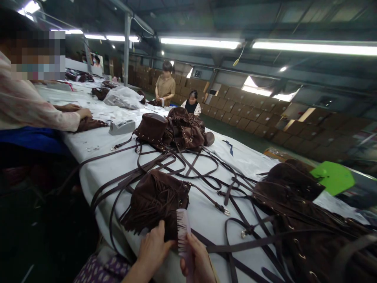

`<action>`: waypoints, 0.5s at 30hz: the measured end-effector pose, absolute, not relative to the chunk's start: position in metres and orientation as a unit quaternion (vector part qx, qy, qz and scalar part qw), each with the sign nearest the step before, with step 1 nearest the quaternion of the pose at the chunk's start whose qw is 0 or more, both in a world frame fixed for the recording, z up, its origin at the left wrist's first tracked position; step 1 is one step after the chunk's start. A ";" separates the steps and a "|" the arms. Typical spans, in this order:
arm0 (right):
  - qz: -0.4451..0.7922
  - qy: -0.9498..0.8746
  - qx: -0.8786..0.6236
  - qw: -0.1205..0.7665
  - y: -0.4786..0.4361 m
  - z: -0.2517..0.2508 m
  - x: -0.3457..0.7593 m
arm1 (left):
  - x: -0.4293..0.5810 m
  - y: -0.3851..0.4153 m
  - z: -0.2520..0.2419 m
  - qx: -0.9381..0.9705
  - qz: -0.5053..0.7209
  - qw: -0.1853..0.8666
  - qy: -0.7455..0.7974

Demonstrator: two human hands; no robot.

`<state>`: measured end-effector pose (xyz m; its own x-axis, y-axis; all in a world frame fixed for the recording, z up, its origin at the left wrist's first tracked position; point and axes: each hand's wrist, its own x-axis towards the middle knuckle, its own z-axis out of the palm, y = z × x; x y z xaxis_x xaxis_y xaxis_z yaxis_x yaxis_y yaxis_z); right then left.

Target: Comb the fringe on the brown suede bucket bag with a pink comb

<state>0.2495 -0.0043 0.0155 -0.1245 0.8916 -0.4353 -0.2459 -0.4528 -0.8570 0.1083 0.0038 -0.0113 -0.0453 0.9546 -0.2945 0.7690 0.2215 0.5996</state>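
Observation:
A dark brown bag with long fringe [157,194] and metal eyelets lies on the white-covered table near its front edge. My left hand [153,243] is at the near end of this bag, thumb and fingers closed on its dark material; some fingers are hidden. In my right hand [198,257] is a pale pink comb [183,228], held upright by its lower end just right of the bag. The comb's teeth face left. A brown strap with a metal buckle [222,209] runs out from the bag to the right.
Several brown bags [176,129] are heaped farther back, with long straps tangled across the table [97,173]. More brown bags [306,236] and a green sheet [334,177] lie at right. A co-worker's hands [79,112] handle brown material at left, beside a grey box [122,127].

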 end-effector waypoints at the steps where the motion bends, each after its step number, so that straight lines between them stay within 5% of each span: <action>1: 0.678 -0.320 -0.514 0.417 -0.004 0.012 0.251 | 0.104 0.005 -0.011 0.625 0.130 0.326 0.697; 6: 0.586 -0.437 -0.565 0.383 0.002 0.005 0.263 | 0.090 0.004 -0.013 0.671 0.110 0.293 0.672; 15: 0.296 -0.717 -0.549 0.311 0.025 0.050 0.267 | 0.081 -0.011 0.006 0.664 0.274 0.318 0.619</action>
